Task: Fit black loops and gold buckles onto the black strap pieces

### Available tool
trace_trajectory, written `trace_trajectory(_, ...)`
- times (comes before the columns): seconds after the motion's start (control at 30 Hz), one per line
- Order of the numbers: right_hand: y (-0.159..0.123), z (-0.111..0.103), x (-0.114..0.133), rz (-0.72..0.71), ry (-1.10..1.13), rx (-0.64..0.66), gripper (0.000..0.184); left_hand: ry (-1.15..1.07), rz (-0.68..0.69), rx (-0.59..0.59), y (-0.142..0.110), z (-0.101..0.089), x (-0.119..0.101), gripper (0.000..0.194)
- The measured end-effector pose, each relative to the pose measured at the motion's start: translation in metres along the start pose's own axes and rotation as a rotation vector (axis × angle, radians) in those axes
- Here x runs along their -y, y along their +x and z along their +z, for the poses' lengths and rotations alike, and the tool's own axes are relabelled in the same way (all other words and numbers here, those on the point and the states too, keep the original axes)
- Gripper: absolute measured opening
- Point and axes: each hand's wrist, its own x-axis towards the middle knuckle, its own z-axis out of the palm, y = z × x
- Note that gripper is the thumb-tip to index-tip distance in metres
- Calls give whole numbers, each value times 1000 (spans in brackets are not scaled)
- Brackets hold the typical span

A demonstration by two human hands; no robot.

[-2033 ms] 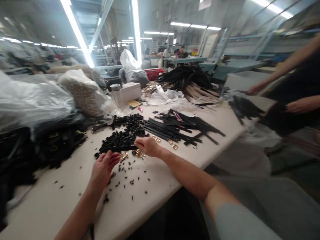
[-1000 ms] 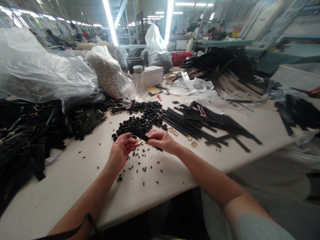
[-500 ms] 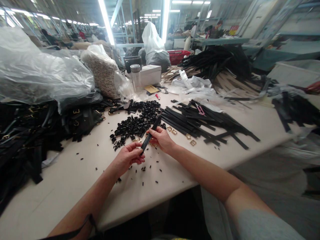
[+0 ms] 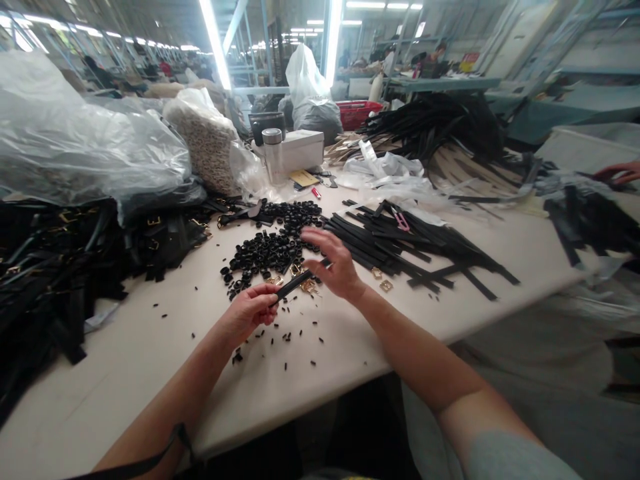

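Observation:
My left hand (image 4: 250,308) pinches one end of a black leather strap (image 4: 295,283) above the table. Over the strap's other end, my right hand (image 4: 334,262) has its fingers stretched out and slightly blurred. Gold buckles (image 4: 309,287) lie just beneath the strap, between the hands. Behind them spreads a heap of small black loops (image 4: 265,252). Flat black straps (image 4: 370,237) are piled to the right of my right hand, with a few more buckles (image 4: 385,285) by their ends.
Finished-looking buckled straps (image 4: 100,240) are heaped at the left under plastic bags (image 4: 90,147). A glass bottle (image 4: 273,157) and white box (image 4: 303,150) stand behind. Small black bits (image 4: 287,337) dot the tabletop (image 4: 165,373). Another person's hand (image 4: 623,173) shows at far right.
My right hand has let go of the strap, opened and shifted right. The strap has swung lower, with its far end tipped to the right. My left hand moved slightly left, still gripping it.

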Motion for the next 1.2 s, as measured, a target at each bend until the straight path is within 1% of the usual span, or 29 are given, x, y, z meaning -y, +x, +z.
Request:
trace_trajectory(0.03, -2, 2, 4, -70, -6, 162, 35, -17, -3, -6, 0, -1, -1, 30)
trace_trajectory(0.07, -5, 6, 6, -107, 8, 289, 29, -34, -6, -10, 1, -1, -2, 30)
trace_trajectory(0.1, -8, 11, 8, -113, 30, 367, 25, -49, -9, -14, 1, -1, -3, 30)
trace_trajectory(0.13, -11, 15, 8, -95, 56, 399, 22, -63, -13, -17, 1, -2, -3, 30)
trace_trajectory(0.2, -14, 22, 6, -44, 98, 380, 22, -83, -24, -18, 2, -2, -4, 30)
trace_trajectory(0.27, -16, 26, 3, -36, 124, 346, 22, -103, -39, -15, 2, -3, -4, 30)
trace_trajectory(0.4, -15, 25, 1, -84, 121, 324, 21, -144, -62, -12, 2, -4, -4, 30)
trace_trajectory(0.5, -16, 25, 2, -109, 58, 322, 17, -148, -70, -6, 2, -4, -4, 30)
trace_trajectory(0.57, -17, 25, 2, -130, 9, 320, 13, -129, -69, 6, 2, -3, -2, 30)
trace_trajectory(0.63, -18, 26, 2, -159, -29, 316, 12, -60, -35, 16, 2, -2, 0, 28)
trace_trajectory(0.7, -19, 27, 1, -181, -68, 309, 12, 76, 90, -5, 2, -1, 3, 28)
trace_trajectory(0.73, -20, 27, 1, -186, -89, 304, 12, 174, 189, -25, 3, -1, 4, 28)
trace_trajectory(0.87, -21, 30, 1, -162, -159, 310, 13, 658, 685, -96, 4, 1, 7, 18)
trace_trajectory(0.93, -22, 32, 2, -148, -166, 322, 13, 842, 883, -114, 5, 2, 7, 12)
trace_trajectory(1.0, -22, 33, 3, -140, -153, 337, 12, 959, 1008, -123, 4, 3, 5, 11)
trace_trajectory(1.1, -20, 33, 2, -110, -128, 346, 11, 1084, 1126, -141, 0, 3, 1, 10)
trace_trajectory(1.17, -17, 29, 0, -63, -117, 303, 11, 1098, 1174, -161, -5, 2, -2, 6)
trace_trajectory(1.2, -15, 26, -1, -36, -116, 265, 11, 1068, 1176, -160, -8, 0, -4, 8)
